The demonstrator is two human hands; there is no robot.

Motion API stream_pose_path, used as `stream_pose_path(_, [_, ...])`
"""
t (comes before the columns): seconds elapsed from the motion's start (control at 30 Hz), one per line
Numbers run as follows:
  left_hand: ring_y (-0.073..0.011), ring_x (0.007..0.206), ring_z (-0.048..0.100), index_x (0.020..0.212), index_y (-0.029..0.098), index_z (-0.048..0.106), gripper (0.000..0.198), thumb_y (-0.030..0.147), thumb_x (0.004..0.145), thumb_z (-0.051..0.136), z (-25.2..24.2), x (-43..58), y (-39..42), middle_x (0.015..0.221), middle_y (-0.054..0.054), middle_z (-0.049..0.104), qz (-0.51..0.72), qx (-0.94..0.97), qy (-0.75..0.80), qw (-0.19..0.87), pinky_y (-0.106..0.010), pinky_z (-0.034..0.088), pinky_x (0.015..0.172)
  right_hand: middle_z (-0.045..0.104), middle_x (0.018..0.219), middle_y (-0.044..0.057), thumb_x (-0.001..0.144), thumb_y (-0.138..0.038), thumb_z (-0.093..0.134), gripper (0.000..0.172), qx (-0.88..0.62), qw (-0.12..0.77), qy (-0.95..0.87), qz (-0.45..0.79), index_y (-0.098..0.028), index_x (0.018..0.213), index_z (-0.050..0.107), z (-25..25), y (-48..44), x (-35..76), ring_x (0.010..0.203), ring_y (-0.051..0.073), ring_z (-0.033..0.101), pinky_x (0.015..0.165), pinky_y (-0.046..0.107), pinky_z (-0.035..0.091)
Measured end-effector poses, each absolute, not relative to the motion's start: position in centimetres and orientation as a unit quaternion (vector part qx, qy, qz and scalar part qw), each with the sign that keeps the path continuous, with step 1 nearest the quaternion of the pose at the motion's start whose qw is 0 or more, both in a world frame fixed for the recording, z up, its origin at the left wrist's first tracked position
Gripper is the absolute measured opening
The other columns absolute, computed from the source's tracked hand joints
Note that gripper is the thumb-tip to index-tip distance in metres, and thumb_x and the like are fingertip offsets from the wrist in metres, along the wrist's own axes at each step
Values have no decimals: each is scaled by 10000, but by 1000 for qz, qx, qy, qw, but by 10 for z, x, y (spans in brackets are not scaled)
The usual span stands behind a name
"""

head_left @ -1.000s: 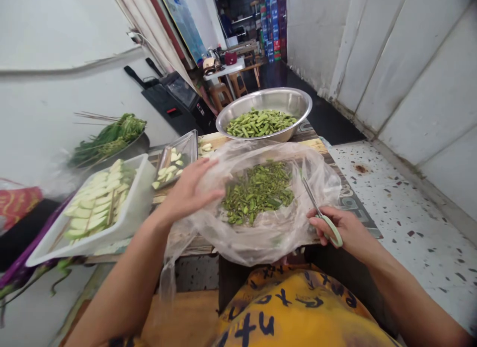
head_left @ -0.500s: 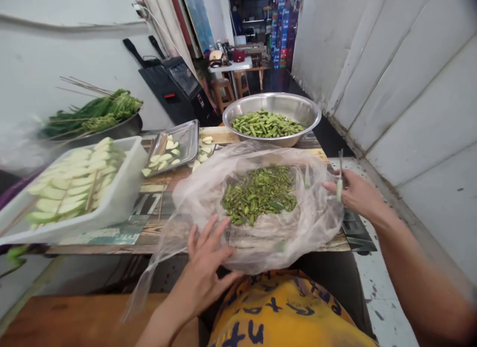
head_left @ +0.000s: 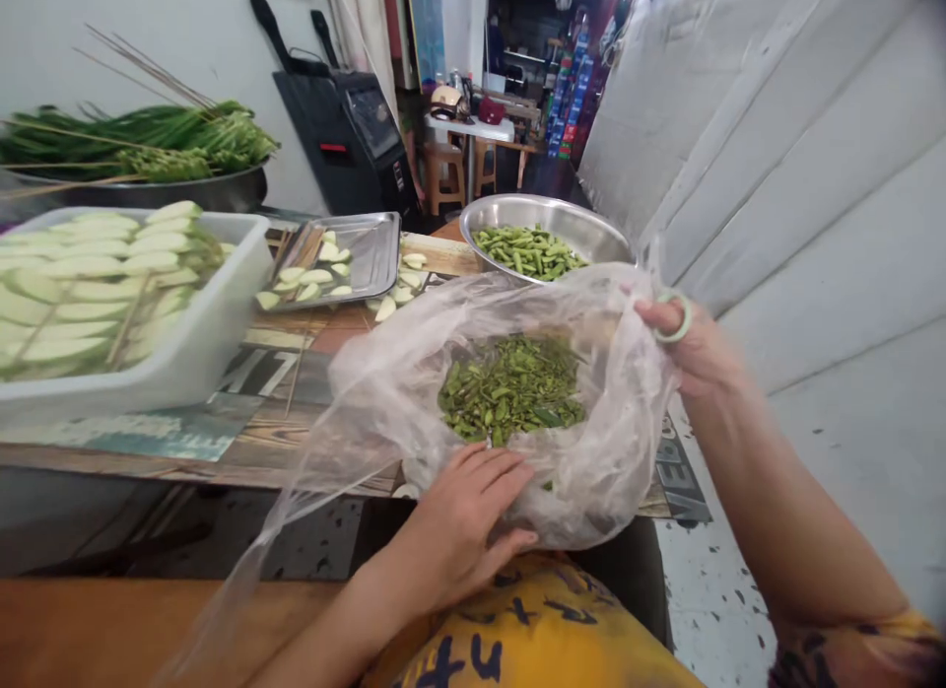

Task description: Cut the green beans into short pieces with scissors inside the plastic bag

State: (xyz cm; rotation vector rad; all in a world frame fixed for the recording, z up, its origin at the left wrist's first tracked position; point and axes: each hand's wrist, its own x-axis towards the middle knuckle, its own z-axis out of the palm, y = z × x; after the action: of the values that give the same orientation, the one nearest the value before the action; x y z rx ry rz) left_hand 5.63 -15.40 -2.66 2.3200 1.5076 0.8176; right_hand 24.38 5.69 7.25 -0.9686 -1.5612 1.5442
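A clear plastic bag (head_left: 384, 358) lies spread at the table's near edge, with green pod trimmings (head_left: 509, 387) inside. My right hand (head_left: 702, 348) is closed at the bag's right rim and lifts it. Also in that hand is a pair of scissors (head_left: 684, 316); its pale green handle loop shows, and its blades point up, blurred. My left hand (head_left: 465, 516) rests palm down on the bag's near side, fingers stretched out and close to the trimmings. Behind the bag stands a steel bowl (head_left: 591, 215) of green bean pods (head_left: 528, 252), partly covered by the raised plastic.
On the left, a white tub (head_left: 222, 323) holds skewered pale green slices. Beyond it are a dark bowl (head_left: 207, 190) of leafy skewers and a metal tray (head_left: 380, 259) with cut pieces and sticks. A black machine (head_left: 347, 136) stands behind; a wall (head_left: 835, 225) runs along the right.
My right hand has raised the bag's right rim, and the scissors have turned in it. My left hand has slid right along the bag's near side. The view has shifted slightly.
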Motion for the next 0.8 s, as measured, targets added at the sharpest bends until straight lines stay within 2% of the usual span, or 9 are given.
stream_pose_path(0.1, [-284, 1223, 445, 1356, 156, 391, 641, 399, 800, 597, -21, 63, -150, 1341, -165, 490, 285, 794, 520, 135, -471, 350, 1035, 702, 886, 32, 618, -281, 707, 278, -313, 398, -573, 645, -199, 880, 663, 120, 53, 229, 707, 161, 640, 643, 281, 550])
stream_pose_path(0.2, [-294, 1144, 489, 1392, 141, 332, 703, 355, 784, 612, -22, 67, -143, 1312, -170, 511, 252, 791, 533, 162, -461, 389, 982, 684, 911, 6, 654, -257, 689, 218, -284, 453, -597, 598, -219, 868, 667, 135, 49, 229, 727, 143, 638, 622, 260, 536])
stream_pose_path(0.33, [-270, 1072, 512, 1318, 194, 445, 531, 319, 816, 562, -26, 71, -139, 1222, -120, 577, 216, 805, 514, 200, -446, 396, 945, 666, 806, 19, 615, -312, 767, 292, -430, 474, -663, 388, -210, 863, 653, 99, 54, 261, 600, 139, 587, 525, 273, 478])
stream_pose_path(0.4, [-284, 1092, 500, 1276, 213, 497, 565, 437, 772, 615, -25, 71, -141, 1228, -114, 576, 219, 808, 504, 212, -465, 378, 959, 671, 831, 43, 622, -363, 757, 392, -528, 417, -686, 275, -205, 966, 652, 75, 59, 285, 676, 196, 608, 591, 336, 489])
stream_pose_path(0.47, [-297, 1126, 489, 1281, 207, 504, 702, 558, 692, 657, -20, 69, -143, 1265, -122, 559, 241, 800, 501, 224, -471, 357, 986, 668, 889, 82, 681, -396, 705, 452, -607, 353, -700, 127, -196, 1079, 630, 57, 61, 306, 818, 277, 616, 704, 422, 483])
stream_pose_path(0.53, [-270, 1136, 505, 1294, 192, 500, 687, 582, 737, 599, -10, 63, -140, 1276, -121, 562, 272, 788, 500, 235, -430, 370, 992, 655, 976, 106, 758, -410, 627, 497, -633, 333, -699, 6, -199, 1203, 564, 51, 56, 319, 892, 308, 600, 777, 464, 460])
stream_pose_path(0.63, [-208, 1037, 577, 1198, 176, 583, 398, 393, 909, 416, 7, 47, -118, 1145, -96, 650, 305, 751, 556, 183, -351, 428, 920, 641, 1005, 92, 785, -422, 594, 504, -622, 362, -689, -87, -217, 1240, 520, 58, 34, 323, 806, 277, 595, 723, 432, 464])
stream_pose_path(0.73, [-231, 954, 594, 1006, 150, 672, 306, 214, 894, 394, 12, 29, -74, 1010, -111, 683, 244, 746, 617, 52, -364, 439, 876, 619, 957, 86, 782, -474, 604, 490, -594, 375, -707, -82, -224, 1199, 537, 69, -8, 311, 718, 237, 554, 677, 405, 445])
stream_pose_path(0.8, [-239, 910, 597, 888, 140, 694, 300, 137, 851, 396, 8, 19, -43, 913, -123, 686, 158, 757, 634, 13, -361, 441, 857, 615, 865, 54, 758, -481, 642, 449, -542, 409, -734, 20, -235, 1128, 576, 70, -40, 299, 620, 179, 528, 614, 353, 442])
